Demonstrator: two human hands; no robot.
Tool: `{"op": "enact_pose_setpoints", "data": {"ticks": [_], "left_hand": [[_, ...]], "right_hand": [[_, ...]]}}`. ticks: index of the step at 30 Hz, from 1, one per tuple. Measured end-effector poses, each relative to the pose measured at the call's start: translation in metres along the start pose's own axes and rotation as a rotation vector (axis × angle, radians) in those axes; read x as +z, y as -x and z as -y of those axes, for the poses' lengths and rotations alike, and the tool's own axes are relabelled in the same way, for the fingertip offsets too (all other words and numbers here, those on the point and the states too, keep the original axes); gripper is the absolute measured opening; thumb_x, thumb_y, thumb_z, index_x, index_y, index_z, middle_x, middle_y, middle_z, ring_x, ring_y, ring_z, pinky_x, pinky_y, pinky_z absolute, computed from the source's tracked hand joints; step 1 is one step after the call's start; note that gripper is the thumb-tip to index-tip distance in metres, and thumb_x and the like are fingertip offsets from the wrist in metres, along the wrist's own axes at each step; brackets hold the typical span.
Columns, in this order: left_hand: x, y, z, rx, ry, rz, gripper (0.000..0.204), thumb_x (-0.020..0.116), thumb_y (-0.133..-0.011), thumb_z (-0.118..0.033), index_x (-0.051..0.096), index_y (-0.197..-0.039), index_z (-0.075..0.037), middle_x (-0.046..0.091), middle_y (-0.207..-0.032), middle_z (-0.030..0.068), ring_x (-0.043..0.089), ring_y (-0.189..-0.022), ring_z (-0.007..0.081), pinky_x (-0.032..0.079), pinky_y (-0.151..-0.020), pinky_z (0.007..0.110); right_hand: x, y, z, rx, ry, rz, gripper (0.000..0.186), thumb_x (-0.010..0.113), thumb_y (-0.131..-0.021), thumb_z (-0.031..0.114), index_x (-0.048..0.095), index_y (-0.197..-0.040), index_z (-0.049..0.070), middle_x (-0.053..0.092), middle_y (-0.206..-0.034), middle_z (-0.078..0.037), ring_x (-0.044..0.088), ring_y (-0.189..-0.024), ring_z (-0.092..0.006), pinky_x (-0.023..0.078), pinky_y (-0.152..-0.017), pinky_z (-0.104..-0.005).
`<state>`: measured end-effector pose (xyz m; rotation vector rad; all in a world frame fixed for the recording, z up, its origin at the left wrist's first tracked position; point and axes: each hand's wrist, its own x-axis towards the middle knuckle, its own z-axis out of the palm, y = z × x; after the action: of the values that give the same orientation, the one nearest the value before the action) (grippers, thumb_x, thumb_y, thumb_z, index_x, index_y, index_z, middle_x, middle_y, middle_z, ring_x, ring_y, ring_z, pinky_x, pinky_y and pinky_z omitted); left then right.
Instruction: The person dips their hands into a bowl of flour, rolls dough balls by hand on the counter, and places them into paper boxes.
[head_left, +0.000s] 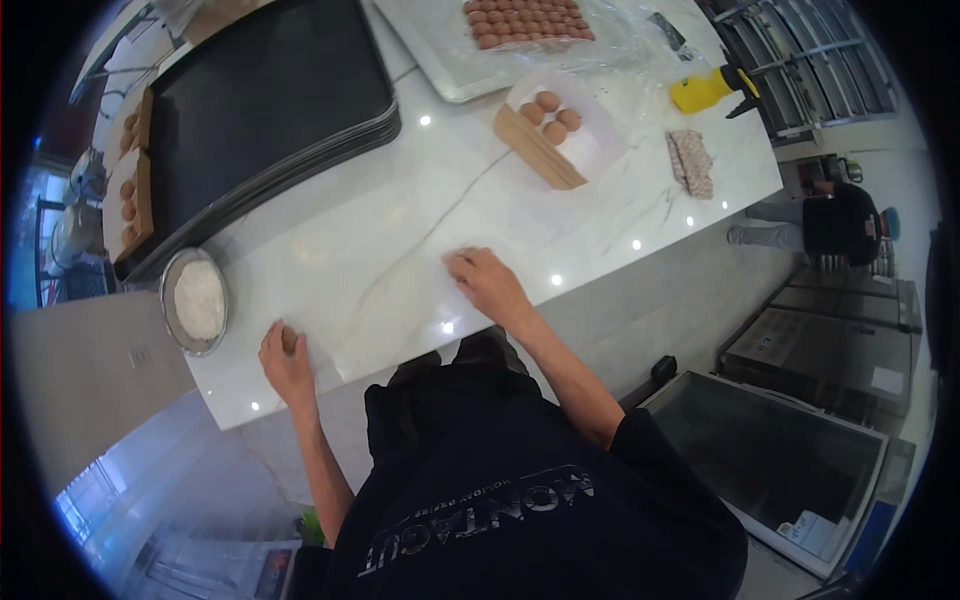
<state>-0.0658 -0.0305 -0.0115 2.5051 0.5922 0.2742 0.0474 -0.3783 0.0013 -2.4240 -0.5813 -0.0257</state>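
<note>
My left hand (284, 368) is closed around a small brown ball (289, 340), which shows between thumb and fingers above the near left part of the table. Close by on its far side stands a round metal bowl (222, 318) of white powder (199, 300). My right hand (488, 287) is over the white marbled table near its front edge; its fingers are loosely bent and apart, the tips a little blurred, with nothing visible in them. Beyond it, several brown balls (547, 101) lie in a paper-lined box (540, 148) with a tan side.
Stacked black baking trays (270, 100) fill the far left, beside a tan box (146, 195) with brown balls. A metal tray (440, 70) carries rows of balls under plastic. At right are a yellow spray bottle (700, 92), a patterned cloth (690, 163) and another person (840, 222).
</note>
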Motion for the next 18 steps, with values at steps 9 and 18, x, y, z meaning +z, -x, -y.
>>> {"op": "enact_pose_setpoints", "data": {"ticks": [9,18], "left_hand": [[0.012,0.002,-0.009,-0.199,0.170,-0.102,0.038,0.075,-0.082,-0.002,0.065,-0.118,0.001,0.066,-0.100,0.0097,0.062,-0.085,0.0169,0.056,-0.078,0.034],[0.081,0.015,-0.150,-0.264,0.296,-0.111,0.039,0.076,-0.081,0.000,0.065,-0.118,0.001,0.066,-0.100,0.0089,0.063,-0.087,0.0169,0.057,-0.079,0.034]], "right_hand": [[-0.170,-0.052,-0.047,-0.069,-0.310,-0.274,0.037,0.074,-0.073,-0.008,0.066,-0.107,0.004,0.066,-0.105,-0.008,0.065,-0.081,-0.0196,0.054,-0.073,-0.0301],[-0.223,-0.114,-0.144,0.013,0.427,-0.166,0.047,0.083,-0.070,0.019,0.059,-0.110,0.012,0.067,-0.096,-0.006,0.056,-0.116,-0.0316,0.013,-0.111,-0.0686]]}}
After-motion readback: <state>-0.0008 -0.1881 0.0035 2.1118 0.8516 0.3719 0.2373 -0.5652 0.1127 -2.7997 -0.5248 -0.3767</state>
